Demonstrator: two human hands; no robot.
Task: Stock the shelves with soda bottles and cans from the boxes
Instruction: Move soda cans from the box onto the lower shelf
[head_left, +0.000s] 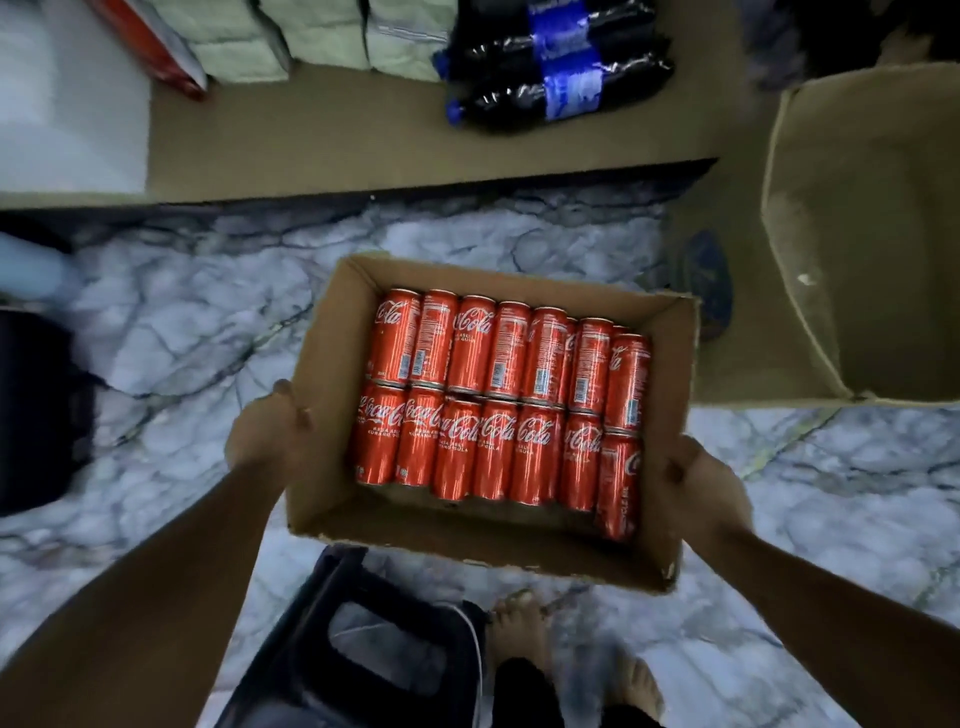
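Head view, looking down. An open cardboard box (324, 395) is held above the marbled floor (208, 322), between both hands. The left hand (265, 431) grips the box's left wall with the thumb hooked over the rim. The right hand (701, 483) grips the right wall with the thumb against the cardboard; its fingers are hidden behind the box. Inside, red cola cans (498, 400) lie on their sides in two close rows, touching one another; at the right end more cans show beneath. Beyond the box, dark soda bottles (561, 67) with blue labels lie on a flat cardboard sheet (363, 140), beside pale green packs (322, 36). At right stands a larger open carton (810, 218). Near the bottom edge are a dark plastic stool (322, 675) and a bare foot (519, 629).
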